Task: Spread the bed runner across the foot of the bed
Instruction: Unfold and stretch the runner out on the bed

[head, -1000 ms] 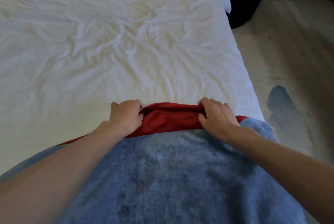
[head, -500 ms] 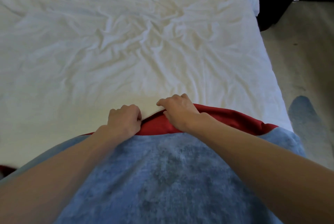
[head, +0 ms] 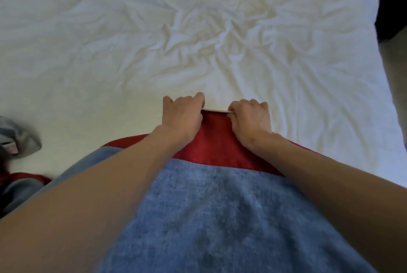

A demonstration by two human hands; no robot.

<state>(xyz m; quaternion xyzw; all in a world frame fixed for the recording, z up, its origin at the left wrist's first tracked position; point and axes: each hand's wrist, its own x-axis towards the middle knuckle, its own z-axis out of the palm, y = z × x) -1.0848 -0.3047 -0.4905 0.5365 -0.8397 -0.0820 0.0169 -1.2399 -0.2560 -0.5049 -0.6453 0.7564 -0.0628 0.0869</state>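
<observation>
Hands now close together, pushed farther up bed since earlier frame. Left hand (head: 181,116) and right hand (head: 251,119) both pinch runner (head: 217,140) red edge, toward 12 o'clock, stretching it flat over bed (head: 132,52); runner bunched at foot, 6 o'clock.

1. The bed (head: 110,63) fills most of the view, reaching away from the person at its foot.
2. The bed runner (head: 215,140) lies on the near end of the bed, with its far edge at the middle of the view.
3. The left hand (head: 181,116) and right hand (head: 251,121) sit side by side on that far edge (close together, not touching), each closed on it.
4. A crumpled cloth (head: 19,138) lies at the bed's left edge.
5. Floor (head: 394,70) shows past the bed's right side.
</observation>
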